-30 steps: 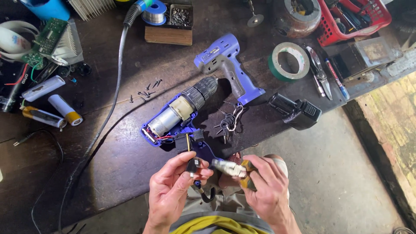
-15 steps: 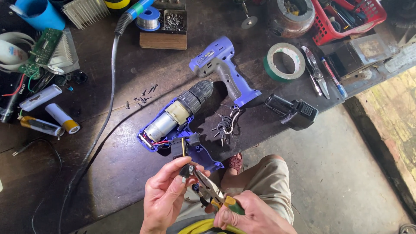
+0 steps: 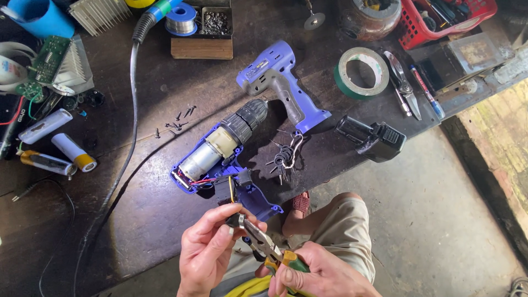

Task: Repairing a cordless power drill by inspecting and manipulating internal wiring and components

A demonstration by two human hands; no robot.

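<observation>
My left hand (image 3: 206, 250) pinches a small dark part at the tips of its fingers, just below the opened purple drill half (image 3: 220, 165) with its bare motor and chuck. My right hand (image 3: 322, 272) grips green-and-yellow-handled pliers (image 3: 264, 245), whose jaws reach up to the small part between the left fingers. A black switch block (image 3: 224, 190) with thin wires hangs off the drill body right above my hands. The other purple shell half (image 3: 280, 85) lies further back.
On the dark bench: loose black screws (image 3: 176, 124), a black battery pack (image 3: 371, 137), a green tape roll (image 3: 360, 71), scissors (image 3: 404, 85), a solder spool (image 3: 181, 19), cylindrical cells (image 3: 71, 151), a black cable (image 3: 129, 137) and a red basket (image 3: 440, 22). My knee (image 3: 341, 220) is below the bench edge.
The right hand swapped its hold: a second ago both hands held a small metal part, now the right hand holds pliers, which have moved up to the part in the left fingers.
</observation>
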